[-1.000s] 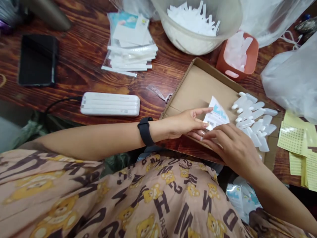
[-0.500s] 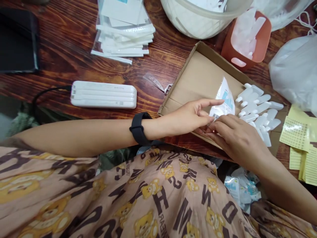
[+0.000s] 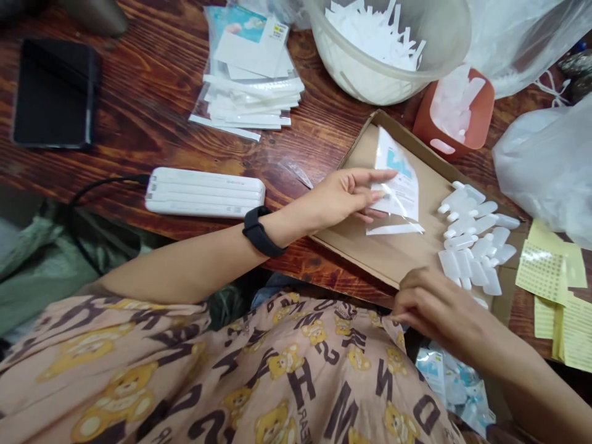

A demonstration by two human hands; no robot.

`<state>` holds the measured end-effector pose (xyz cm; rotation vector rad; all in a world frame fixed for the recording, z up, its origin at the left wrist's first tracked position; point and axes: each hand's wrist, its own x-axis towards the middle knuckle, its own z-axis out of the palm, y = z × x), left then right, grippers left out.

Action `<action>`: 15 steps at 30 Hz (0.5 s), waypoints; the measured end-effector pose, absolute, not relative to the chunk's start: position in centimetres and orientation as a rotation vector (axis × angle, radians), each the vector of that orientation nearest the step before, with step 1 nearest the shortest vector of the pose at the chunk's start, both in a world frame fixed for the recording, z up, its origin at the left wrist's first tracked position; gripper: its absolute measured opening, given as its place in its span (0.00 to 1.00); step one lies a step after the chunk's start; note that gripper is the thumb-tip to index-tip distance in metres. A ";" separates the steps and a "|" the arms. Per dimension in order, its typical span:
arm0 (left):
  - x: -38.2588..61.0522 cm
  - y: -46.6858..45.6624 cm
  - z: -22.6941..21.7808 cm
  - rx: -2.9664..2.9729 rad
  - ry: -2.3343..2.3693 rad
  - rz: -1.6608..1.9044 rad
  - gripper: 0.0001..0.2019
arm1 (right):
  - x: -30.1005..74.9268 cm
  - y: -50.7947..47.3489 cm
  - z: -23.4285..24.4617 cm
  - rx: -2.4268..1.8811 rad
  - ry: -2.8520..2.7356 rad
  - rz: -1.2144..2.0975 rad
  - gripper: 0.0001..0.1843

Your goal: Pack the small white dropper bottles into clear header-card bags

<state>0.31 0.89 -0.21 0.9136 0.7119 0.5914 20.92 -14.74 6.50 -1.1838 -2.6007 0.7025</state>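
Note:
My left hand pinches a clear plastic packet holding a white card with blue print. The thumb lies on top of it and the index finger stretches across. The packet's flap end points down towards me, over a shallow cardboard tray. At the tray's near edge, apart from the packet, my right hand is closed with its fingers curled together. What those fingers hold, if anything, is hidden. Right of the packet, several small translucent white plastic pieces lie piled in the tray.
Behind the tray stand a bowl of white strips and an orange container. Flat packets are stacked at the back. A white power bank and a phone lie left. Yellow sticker sheets lie right; filled packets sit below.
My right hand has drawn away from the packet towards me. The packet, bunched up before, now lies flatter and more visible in my left hand. The view has shifted slightly.

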 end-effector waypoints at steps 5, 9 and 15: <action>0.6 0.1 0.0 0.950 0.637 0.507 0.26 | 21.1 -11.0 6.4 -1.250 -2.564 0.061 0.05; 1.1 -0.4 0.3 0.896 0.598 0.459 0.27 | 20.1 -8.9 5.3 -1.209 -2.737 -0.148 0.04; 0.9 0.0 -0.4 0.796 0.601 0.424 0.26 | 19.0 -8.3 5.1 -1.170 -2.928 -0.359 0.08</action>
